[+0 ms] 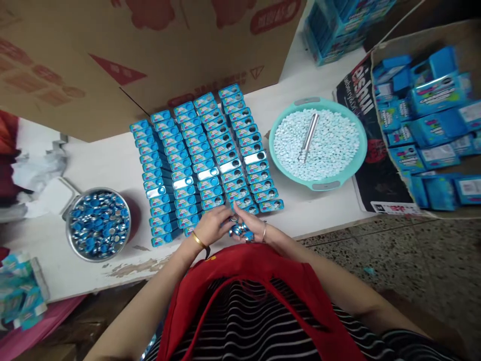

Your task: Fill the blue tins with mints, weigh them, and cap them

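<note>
Small blue-and-silver caps (pixel 240 230) lie in a cluster in my right hand (pixel 255 226), its fingers curled under them and its thumb raised. Against it, my left hand (pixel 213 226) has its fingers pinched together at the caps; what they hold is too small to make out. Just beyond both hands stand long rows of slim blue tins (pixel 206 173), side by side. Round blue caps sit on the tops in the left-hand columns, while the right-hand columns show dark round openings. My fingers overlap the near tins of the middle columns.
A metal pot (pixel 98 255) of caps stands at left. On the right, a turquoise basin (pixel 277 163) holds pale pellets and a metal tube (pixel 310 135). Beyond it is an open carton (pixel 376 180) of blue packs. A large cardboard box (pixel 210 55) borders the back.
</note>
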A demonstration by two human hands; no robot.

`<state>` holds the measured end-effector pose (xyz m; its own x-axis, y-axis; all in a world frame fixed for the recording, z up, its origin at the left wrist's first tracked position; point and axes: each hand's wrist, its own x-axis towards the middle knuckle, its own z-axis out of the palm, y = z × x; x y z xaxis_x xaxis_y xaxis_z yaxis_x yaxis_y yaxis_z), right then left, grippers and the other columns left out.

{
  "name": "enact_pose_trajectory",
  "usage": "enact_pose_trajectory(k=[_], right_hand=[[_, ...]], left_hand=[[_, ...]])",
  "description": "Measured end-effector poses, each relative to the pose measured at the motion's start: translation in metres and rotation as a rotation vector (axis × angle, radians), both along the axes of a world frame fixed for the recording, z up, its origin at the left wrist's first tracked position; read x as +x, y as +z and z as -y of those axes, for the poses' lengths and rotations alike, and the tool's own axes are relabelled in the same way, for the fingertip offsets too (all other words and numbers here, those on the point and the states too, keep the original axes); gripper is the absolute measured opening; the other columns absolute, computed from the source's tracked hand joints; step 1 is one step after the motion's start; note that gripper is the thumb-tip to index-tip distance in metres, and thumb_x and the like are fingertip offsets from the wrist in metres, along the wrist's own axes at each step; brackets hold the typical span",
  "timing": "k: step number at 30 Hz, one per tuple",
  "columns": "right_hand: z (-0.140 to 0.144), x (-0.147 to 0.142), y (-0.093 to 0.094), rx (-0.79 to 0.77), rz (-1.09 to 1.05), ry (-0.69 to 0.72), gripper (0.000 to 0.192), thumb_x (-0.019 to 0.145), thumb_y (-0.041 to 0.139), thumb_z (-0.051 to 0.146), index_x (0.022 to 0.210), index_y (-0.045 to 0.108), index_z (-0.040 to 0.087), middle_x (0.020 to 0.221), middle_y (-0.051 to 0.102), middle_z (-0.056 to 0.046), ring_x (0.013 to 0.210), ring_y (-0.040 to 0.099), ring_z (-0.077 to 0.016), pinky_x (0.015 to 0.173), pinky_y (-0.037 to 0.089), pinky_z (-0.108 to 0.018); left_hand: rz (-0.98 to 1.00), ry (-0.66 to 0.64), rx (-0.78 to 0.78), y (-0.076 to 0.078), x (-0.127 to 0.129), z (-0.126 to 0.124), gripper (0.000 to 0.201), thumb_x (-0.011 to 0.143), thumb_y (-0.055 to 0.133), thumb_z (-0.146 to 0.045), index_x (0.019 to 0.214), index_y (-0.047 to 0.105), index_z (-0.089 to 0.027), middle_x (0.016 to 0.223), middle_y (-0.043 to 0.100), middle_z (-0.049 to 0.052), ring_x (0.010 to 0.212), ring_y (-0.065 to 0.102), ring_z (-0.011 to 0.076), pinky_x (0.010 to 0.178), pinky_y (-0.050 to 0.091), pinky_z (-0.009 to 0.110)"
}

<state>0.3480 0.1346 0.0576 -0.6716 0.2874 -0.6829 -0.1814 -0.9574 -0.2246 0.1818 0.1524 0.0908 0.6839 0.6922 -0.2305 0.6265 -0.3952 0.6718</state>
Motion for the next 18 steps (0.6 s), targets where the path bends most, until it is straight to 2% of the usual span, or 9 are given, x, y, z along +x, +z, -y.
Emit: enact_pose_trajectory(k=[2, 4, 7, 9, 13, 18], right_hand=[[0.002, 0.0, 0.001, -0.002, -0.092, 0.084, 0.072, 0.081, 0.02, 0.078, 0.073, 0.054, 0.015, 0.047, 0.057, -0.003, 0.032, 0.046, -0.0096, 0.026, 0.03, -0.018], [0.004, -0.001, 0.002, 0.009, -0.167, 0.129, 0.068, 0.083, 0.026, 0.075, 0.073, 0.055, 0.014, 0.047, 0.056, -0.002, 0.032, 0.044, -0.0083, 0.027, 0.03, -0.017], [0.006, 0.001, 0.002, 0.064, -0.145, 0.046, 0.045, 0.08, 0.056, 0.059, 0.08, 0.058, 0.014, 0.056, 0.059, 0.001, 0.036, 0.049, -0.0077, 0.029, 0.032, -0.017], [0.008, 0.005, 0.002, 0.107, -0.09, -0.054, 0.035, 0.073, 0.069, 0.047, 0.084, 0.059, 0.015, 0.062, 0.06, 0.002, 0.039, 0.052, -0.0081, 0.029, 0.033, -0.017], [0.014, 0.019, 0.001, 0.111, 0.001, -0.234, 0.034, 0.067, 0.076, 0.036, 0.088, 0.058, 0.017, 0.063, 0.057, 0.005, 0.04, 0.05, -0.0072, 0.03, 0.029, -0.015], [0.016, 0.032, 0.0, 0.119, 0.116, -0.375, 0.036, 0.064, 0.078, 0.03, 0.091, 0.058, 0.017, 0.058, 0.052, 0.006, 0.041, 0.049, -0.0075, 0.031, 0.029, -0.016]], left_hand=[[-0.069, 0.015, 0.013, -0.004, -0.002, 0.008, 0.025, 0.092, 0.041, -0.033, 0.095, 0.061, -0.018, 0.085, 0.063, 0.007, 0.08, 0.059, 0.0163, 0.072, 0.044, 0.026], [-0.165, 0.129, -0.005, -0.008, -0.004, 0.009, 0.023, 0.09, 0.043, -0.031, 0.089, 0.062, -0.018, 0.083, 0.064, 0.006, 0.079, 0.06, 0.0156, 0.072, 0.044, 0.025], [-0.332, 0.391, -0.047, -0.016, -0.005, -0.002, 0.021, 0.088, 0.043, -0.027, 0.085, 0.061, -0.017, 0.079, 0.065, 0.005, 0.075, 0.06, 0.0141, 0.069, 0.042, 0.023], [-0.423, 0.498, -0.056, -0.023, -0.004, -0.015, 0.021, 0.087, 0.041, -0.024, 0.085, 0.061, -0.016, 0.077, 0.066, 0.006, 0.072, 0.06, 0.0148, 0.066, 0.041, 0.024], [-0.563, 0.564, -0.091, -0.032, 0.002, -0.037, 0.015, 0.08, 0.047, -0.022, 0.081, 0.062, -0.017, 0.078, 0.066, 0.007, 0.076, 0.062, 0.0194, 0.066, 0.041, 0.027], [-0.695, 0.549, -0.186, -0.033, 0.011, -0.05, 0.019, 0.08, 0.053, -0.034, 0.085, 0.065, -0.018, 0.09, 0.068, 0.011, 0.09, 0.063, 0.0259, 0.072, 0.044, 0.032]])
